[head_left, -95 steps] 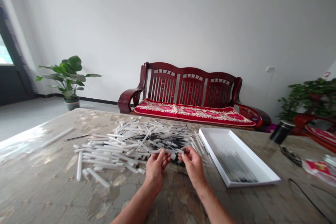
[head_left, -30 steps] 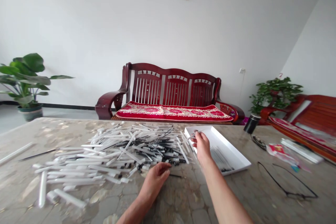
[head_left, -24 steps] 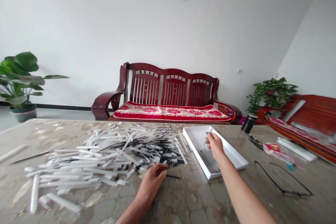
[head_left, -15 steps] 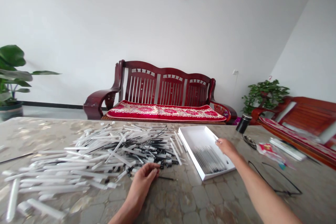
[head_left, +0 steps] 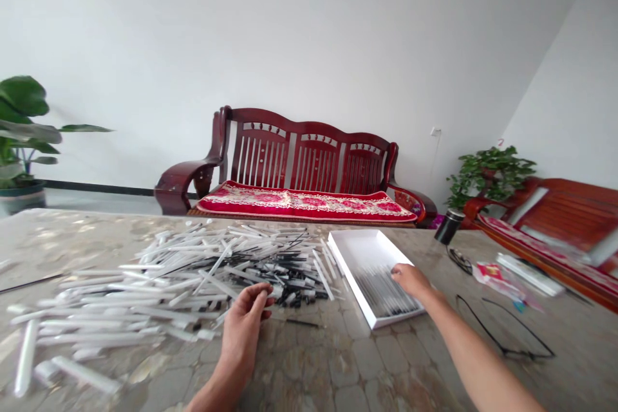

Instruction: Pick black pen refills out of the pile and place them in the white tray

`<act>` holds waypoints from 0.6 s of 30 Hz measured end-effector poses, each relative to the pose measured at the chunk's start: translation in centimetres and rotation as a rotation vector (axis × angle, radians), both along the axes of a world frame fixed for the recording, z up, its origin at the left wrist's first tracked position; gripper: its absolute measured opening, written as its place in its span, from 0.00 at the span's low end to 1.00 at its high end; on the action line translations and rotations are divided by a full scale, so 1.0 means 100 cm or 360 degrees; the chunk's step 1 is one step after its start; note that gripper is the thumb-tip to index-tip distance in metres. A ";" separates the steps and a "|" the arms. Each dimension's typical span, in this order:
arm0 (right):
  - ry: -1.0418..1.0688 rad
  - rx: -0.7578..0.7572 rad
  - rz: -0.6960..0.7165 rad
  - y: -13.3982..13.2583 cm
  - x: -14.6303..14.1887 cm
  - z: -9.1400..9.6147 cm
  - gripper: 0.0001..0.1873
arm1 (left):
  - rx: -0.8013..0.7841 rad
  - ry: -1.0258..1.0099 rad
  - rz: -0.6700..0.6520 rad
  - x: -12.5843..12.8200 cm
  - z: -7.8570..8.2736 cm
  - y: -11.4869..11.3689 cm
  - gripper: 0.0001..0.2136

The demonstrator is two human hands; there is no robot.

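My left hand [head_left: 245, 320] is just above the table in front of the pile, thumb and fingers pinched. A thin, dark-ended stick like a pen refill [head_left: 302, 322] runs from its fingertips toward the right. My right hand [head_left: 411, 280] reaches over the right wall of a shallow white box [head_left: 348, 243], its fingers closed at a row of similar thin refills [head_left: 381, 288]. Whatever those fingers hold is hidden. Left of the box spreads a large heap of white pen-like tubes [head_left: 120, 312], with small black parts [head_left: 292, 293] along its right side.
A black cylinder [head_left: 449, 226] with a cable, a plastic packet [head_left: 495, 273], a long white box [head_left: 528, 273] and a bent black cord [head_left: 505, 351] lie to the right. Beyond the table [head_left: 309, 380] stands a red wooden bench [head_left: 313, 161].
My left hand has moved left and slightly away from me, showing more of the thin stick. My right hand has shifted from the box's right wall down to the refills inside.
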State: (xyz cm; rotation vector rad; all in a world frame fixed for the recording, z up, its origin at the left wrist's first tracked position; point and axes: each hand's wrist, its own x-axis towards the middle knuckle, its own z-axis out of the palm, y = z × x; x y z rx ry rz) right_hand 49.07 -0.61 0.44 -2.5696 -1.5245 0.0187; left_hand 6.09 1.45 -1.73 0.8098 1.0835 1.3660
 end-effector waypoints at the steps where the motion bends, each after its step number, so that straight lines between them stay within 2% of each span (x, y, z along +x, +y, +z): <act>1: -0.0006 -0.0026 -0.0001 -0.001 -0.002 0.002 0.10 | 0.0006 -0.0006 0.0020 0.000 0.001 0.000 0.23; 5: -0.0057 -0.0113 -0.0056 -0.003 -0.017 0.017 0.12 | 0.0023 -0.0039 0.0081 -0.001 0.002 -0.001 0.22; 8: -0.0116 -0.0061 -0.0004 0.001 -0.044 0.029 0.15 | 0.0030 -0.0061 0.0111 0.001 0.001 -0.001 0.21; 11: -0.0120 0.0029 0.0225 0.005 -0.090 0.036 0.15 | 0.0039 -0.0067 0.0111 0.002 0.000 -0.001 0.20; 14: -0.0024 0.0077 0.0564 0.005 -0.147 0.035 0.13 | 0.0044 -0.0038 0.0069 0.003 0.000 -0.001 0.18; 18: -0.0161 -0.0027 0.0679 0.000 -0.201 0.024 0.10 | 0.0058 0.0013 0.0017 0.003 0.003 -0.003 0.15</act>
